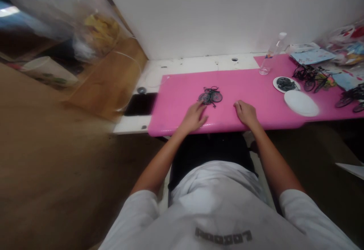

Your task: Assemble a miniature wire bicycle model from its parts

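The pink mat [178,102] bears a toy bicycle [209,97], bottle [271,55] and plates [301,103].

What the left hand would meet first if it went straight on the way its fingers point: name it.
The dark model bicycle, at its left wheel. The left hand has its fingertips right at that wheel's edge; whether they touch it is unclear from this view.

Pink mat [179,91]: open lane between left hand [195,116] and right hand [246,113]; broader open stretch right of miniature bicycle [209,97], running to white plates [301,103]. Left end of mat, open. Obstacles, right: transparent bottle [271,55] at far side; plates, nearer; bicycle cluster [309,85] beyond. Far limit: wall [204,19].
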A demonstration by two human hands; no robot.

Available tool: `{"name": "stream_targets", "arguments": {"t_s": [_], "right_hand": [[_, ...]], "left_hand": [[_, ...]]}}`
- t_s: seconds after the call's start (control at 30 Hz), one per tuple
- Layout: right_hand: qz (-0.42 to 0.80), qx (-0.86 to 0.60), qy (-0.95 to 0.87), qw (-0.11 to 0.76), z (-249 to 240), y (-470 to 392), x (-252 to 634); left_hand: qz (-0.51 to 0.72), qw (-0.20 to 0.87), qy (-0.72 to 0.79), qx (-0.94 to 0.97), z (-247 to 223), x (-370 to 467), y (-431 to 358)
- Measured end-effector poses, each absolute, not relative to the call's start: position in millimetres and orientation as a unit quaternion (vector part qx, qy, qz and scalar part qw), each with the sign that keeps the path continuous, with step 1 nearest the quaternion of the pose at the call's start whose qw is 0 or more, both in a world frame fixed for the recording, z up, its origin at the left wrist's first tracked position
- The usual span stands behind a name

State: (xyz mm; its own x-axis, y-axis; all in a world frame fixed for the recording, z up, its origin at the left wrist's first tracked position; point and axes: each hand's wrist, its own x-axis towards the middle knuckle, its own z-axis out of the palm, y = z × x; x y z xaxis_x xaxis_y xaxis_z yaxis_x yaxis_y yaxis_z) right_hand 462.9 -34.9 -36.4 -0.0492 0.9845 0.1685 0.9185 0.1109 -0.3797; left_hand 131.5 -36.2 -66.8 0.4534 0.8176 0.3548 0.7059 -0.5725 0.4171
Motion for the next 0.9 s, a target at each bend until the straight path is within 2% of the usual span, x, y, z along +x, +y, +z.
{"name": "stream_targets", "arguments": {"t_s": [0.63,0.9], "right_hand": [[0.089,-0.660,-0.724,0.178,-34.5,-36.3,462.1],[0.071,-0.673,-0.724,0.135,-30.3,-39.9,458.6]], "left_hand": [[0.317,0.089,0.447,0.832,-68.1,133.3,-36.8],[0.340,0.074,0.426,0.835,-75.3,132.0,-34.2]]}}
